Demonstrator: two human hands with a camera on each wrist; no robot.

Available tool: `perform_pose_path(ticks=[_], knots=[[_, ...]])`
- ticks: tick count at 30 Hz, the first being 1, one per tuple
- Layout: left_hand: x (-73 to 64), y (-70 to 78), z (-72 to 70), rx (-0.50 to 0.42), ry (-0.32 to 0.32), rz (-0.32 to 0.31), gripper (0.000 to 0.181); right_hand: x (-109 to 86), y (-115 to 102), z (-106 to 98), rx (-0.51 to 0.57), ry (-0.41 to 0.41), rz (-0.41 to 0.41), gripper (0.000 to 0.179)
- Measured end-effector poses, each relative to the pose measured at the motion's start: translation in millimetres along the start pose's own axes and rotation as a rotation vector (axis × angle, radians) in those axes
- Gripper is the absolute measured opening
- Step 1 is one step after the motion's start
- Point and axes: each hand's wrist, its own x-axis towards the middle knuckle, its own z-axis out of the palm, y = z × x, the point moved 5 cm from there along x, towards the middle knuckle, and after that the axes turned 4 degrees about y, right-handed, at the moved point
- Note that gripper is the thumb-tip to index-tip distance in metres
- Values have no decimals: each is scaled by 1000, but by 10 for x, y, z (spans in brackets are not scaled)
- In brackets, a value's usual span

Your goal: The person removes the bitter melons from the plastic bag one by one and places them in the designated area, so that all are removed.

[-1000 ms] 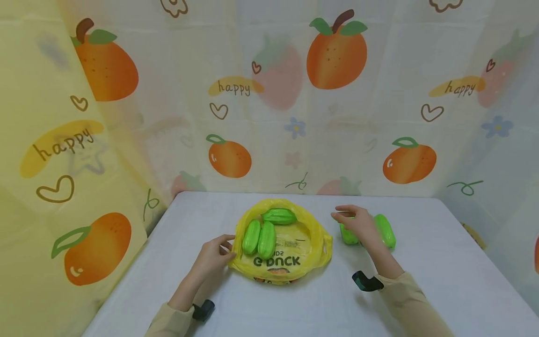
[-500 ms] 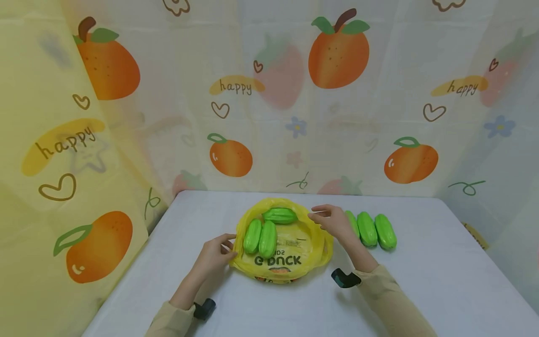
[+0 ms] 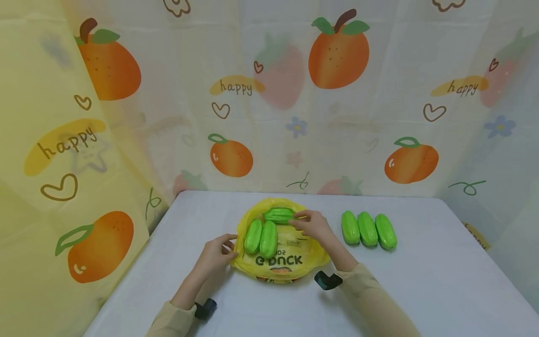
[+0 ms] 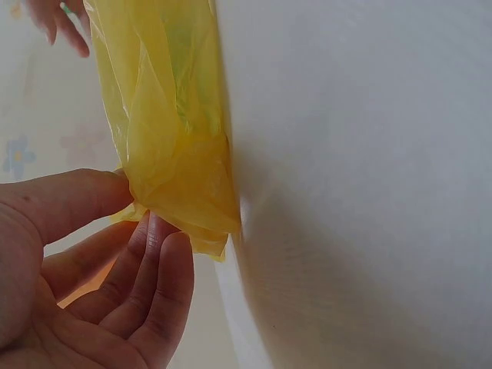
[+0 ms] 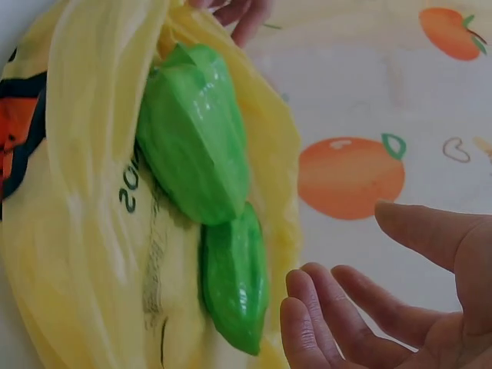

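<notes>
In the head view, a yellow plastic bag (image 3: pixel 290 276) lies with its mouth spread, its rim rolled into a round shape. Inside sit two green ridged cucumber-like pieces side by side, one of them the right-hand piece (image 3: pixel 268 239), and a third green piece (image 3: pixel 278 215) lying crosswise at the back. My left hand (image 3: pixel 215 252) pinches the bag's left edge; the left wrist view shows yellow plastic (image 4: pixel 181 173) between thumb and fingers. My right hand (image 3: pixel 313 225) hovers over the bag's right side near the crosswise piece, fingers (image 5: pixel 307 330) loosely bent and holding nothing.
Three more green pieces (image 3: pixel 367 229) lie in a row to the right of the bag on the white tablecloth (image 3: pixel 421 281). A fruit-printed curtain (image 3: pixel 269 140) hangs behind the table and along its sides.
My right hand has moved left, from over the green pieces at the right to above the bag, uncovering that row. My left hand has stayed at the bag's edge.
</notes>
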Motion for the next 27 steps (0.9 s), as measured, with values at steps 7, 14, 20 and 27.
perform_pose_path(ticks=[7, 14, 20, 27], knots=[[3, -1, 11, 8, -7, -7, 44, -12, 6, 221, -26, -20, -24, 41], [16, -8, 26, 4, -10, -26, 45, 1, 38, 393, -92, -40, -9, 40], [14, -6, 26, 5, -9, -28, 45, 17, 89, 490, -139, -27, 27, 43], [5, 4, 20, 2, -13, -38, 45, 33, 167, 596, -204, -81, 69, 56]])
